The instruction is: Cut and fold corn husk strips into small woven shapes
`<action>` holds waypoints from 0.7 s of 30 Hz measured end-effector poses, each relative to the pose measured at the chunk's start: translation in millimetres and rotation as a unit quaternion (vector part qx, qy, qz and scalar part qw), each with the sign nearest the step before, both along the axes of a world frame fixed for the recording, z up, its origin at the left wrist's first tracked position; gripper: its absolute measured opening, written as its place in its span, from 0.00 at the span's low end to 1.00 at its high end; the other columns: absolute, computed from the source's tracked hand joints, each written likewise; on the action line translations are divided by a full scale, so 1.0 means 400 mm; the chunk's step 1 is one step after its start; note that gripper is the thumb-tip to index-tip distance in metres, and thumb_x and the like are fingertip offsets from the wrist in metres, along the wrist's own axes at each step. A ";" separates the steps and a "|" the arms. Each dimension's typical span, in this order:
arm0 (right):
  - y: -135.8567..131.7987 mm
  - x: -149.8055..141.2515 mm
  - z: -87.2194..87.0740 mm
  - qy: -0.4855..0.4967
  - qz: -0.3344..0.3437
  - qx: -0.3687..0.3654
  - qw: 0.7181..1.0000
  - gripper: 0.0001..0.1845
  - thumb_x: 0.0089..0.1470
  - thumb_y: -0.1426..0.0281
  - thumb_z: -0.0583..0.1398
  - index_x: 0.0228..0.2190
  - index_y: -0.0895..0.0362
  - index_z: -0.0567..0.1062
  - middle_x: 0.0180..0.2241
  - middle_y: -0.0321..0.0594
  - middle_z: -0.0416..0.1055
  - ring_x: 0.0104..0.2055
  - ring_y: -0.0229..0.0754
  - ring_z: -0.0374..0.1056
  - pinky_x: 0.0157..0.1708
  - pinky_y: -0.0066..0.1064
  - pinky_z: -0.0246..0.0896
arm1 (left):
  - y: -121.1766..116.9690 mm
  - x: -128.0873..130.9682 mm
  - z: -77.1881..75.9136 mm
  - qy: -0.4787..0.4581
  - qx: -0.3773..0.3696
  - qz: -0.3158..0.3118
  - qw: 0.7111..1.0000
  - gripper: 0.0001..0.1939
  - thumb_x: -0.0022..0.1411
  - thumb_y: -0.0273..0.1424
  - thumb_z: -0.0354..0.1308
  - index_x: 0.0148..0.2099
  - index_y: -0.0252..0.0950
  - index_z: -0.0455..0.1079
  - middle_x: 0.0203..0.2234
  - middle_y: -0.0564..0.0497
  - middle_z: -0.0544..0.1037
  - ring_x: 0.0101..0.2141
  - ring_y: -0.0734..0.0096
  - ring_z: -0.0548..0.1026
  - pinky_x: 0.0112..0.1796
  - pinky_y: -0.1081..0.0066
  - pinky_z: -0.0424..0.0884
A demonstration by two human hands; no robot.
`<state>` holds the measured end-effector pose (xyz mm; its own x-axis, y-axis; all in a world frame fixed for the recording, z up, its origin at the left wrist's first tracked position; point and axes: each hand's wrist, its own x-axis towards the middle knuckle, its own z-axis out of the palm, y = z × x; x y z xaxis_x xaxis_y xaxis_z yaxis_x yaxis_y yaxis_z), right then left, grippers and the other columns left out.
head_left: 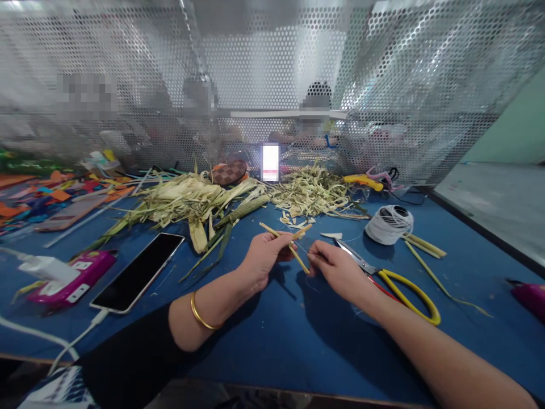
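My left hand point(269, 250) pinches narrow pale-yellow strips of dried husk point(301, 260), which cross each other at the fingertips. Close by on the right, my right hand point(334, 264) has its thumb and fingers pressed together on a fine thread point(303, 248) that runs to the crossed strips. Its fingertips are just beside the lower end of one strip. Scissors point(395, 287) with yellow and red handles lie partly under my right wrist, blades pointing away. Beyond them stands a spool of white thread point(388, 225).
Heaps of dried husk point(183, 199) and shredded strips point(313, 190) lie at the back. To the left are a phone point(140, 272), a purple power strip point(80, 278) with a charger, and coloured scraps point(55, 193). A perforated metal screen point(272, 68) rises behind, with people beyond it.
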<state>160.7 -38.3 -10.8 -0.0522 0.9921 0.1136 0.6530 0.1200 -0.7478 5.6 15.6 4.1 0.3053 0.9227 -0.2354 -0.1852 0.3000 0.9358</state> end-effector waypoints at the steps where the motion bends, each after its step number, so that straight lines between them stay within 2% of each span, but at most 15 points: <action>1: -0.002 0.000 0.003 0.020 0.009 -0.030 0.999 0.11 0.57 0.70 0.50 0.23 0.53 0.63 0.17 0.31 0.65 0.22 0.38 0.63 0.27 0.29 0.55 | 0.001 0.000 0.000 0.002 0.004 0.002 1.000 0.12 0.44 0.35 0.67 0.29 0.32 0.73 0.21 0.51 0.75 0.22 0.76 0.70 0.28 0.74 0.68; 3: -0.006 0.002 0.014 0.004 0.040 -0.026 0.999 0.10 0.58 0.71 0.49 0.25 0.53 0.63 0.15 0.30 0.63 0.19 0.37 0.62 0.25 0.28 0.54 | 0.002 -0.001 -0.001 0.012 0.011 0.001 1.000 0.12 0.45 0.34 0.66 0.30 0.32 0.73 0.21 0.51 0.75 0.22 0.76 0.70 0.28 0.74 0.68; 5: -0.009 0.004 0.029 -0.104 0.087 0.078 0.988 0.09 0.56 0.75 0.50 0.27 0.54 0.66 0.20 0.33 0.67 0.22 0.38 0.63 0.28 0.29 0.55 | 0.001 -0.002 -0.002 0.028 0.017 -0.014 0.999 0.12 0.45 0.34 0.66 0.30 0.31 0.73 0.21 0.51 0.75 0.22 0.76 0.70 0.27 0.74 0.68; 8: -0.008 0.006 0.048 -0.251 0.137 0.274 0.918 0.14 0.53 0.81 0.49 0.28 0.55 0.71 0.30 0.40 0.72 0.33 0.41 0.65 0.39 0.32 0.55 | -0.003 -0.003 -0.004 0.065 0.027 -0.083 0.994 0.12 0.44 0.34 0.67 0.28 0.31 0.73 0.20 0.51 0.74 0.21 0.77 0.70 0.27 0.75 0.67; 10: -0.005 0.004 0.049 -0.279 0.122 0.323 0.896 0.14 0.53 0.82 0.49 0.29 0.55 0.71 0.34 0.42 0.72 0.37 0.41 0.65 0.39 0.31 0.55 | -0.009 -0.003 -0.004 0.089 0.029 -0.146 0.985 0.11 0.43 0.34 0.66 0.27 0.31 0.73 0.19 0.51 0.74 0.21 0.77 0.70 0.27 0.75 0.67; 12: -0.003 -0.002 0.042 -0.293 0.074 0.295 0.906 0.12 0.53 0.80 0.51 0.29 0.55 0.71 0.36 0.41 0.72 0.33 0.40 0.66 0.32 0.28 0.54 | -0.015 -0.003 -0.002 0.097 0.031 -0.203 0.974 0.10 0.43 0.34 0.65 0.26 0.31 0.72 0.19 0.52 0.74 0.21 0.77 0.70 0.28 0.75 0.68; 15: -0.004 -0.018 0.029 -0.318 -0.007 0.190 0.929 0.07 0.54 0.75 0.53 0.31 0.55 0.70 0.34 0.41 0.72 0.26 0.38 0.65 0.23 0.27 0.45 | -0.023 -0.004 0.000 0.093 0.043 -0.259 0.960 0.08 0.44 0.32 0.62 0.26 0.31 0.72 0.20 0.52 0.75 0.21 0.77 0.70 0.28 0.74 0.69; 18: -0.005 -0.029 0.025 -0.328 -0.038 0.116 0.937 0.05 0.56 0.72 0.53 0.32 0.55 0.69 0.30 0.41 0.74 0.24 0.40 0.66 0.21 0.28 0.40 | -0.025 -0.004 0.000 0.098 0.053 -0.287 0.951 0.06 0.44 0.29 0.59 0.26 0.31 0.73 0.20 0.52 0.75 0.21 0.77 0.70 0.29 0.74 0.69; 21: -0.005 -0.029 0.026 -0.302 -0.047 0.094 0.947 0.07 0.58 0.70 0.50 0.32 0.55 0.68 0.26 0.40 0.73 0.24 0.41 0.67 0.22 0.28 0.42 | -0.021 -0.007 -0.003 0.092 0.053 -0.310 0.945 0.06 0.47 0.30 0.60 0.28 0.31 0.73 0.22 0.51 0.76 0.23 0.76 0.71 0.30 0.74 0.69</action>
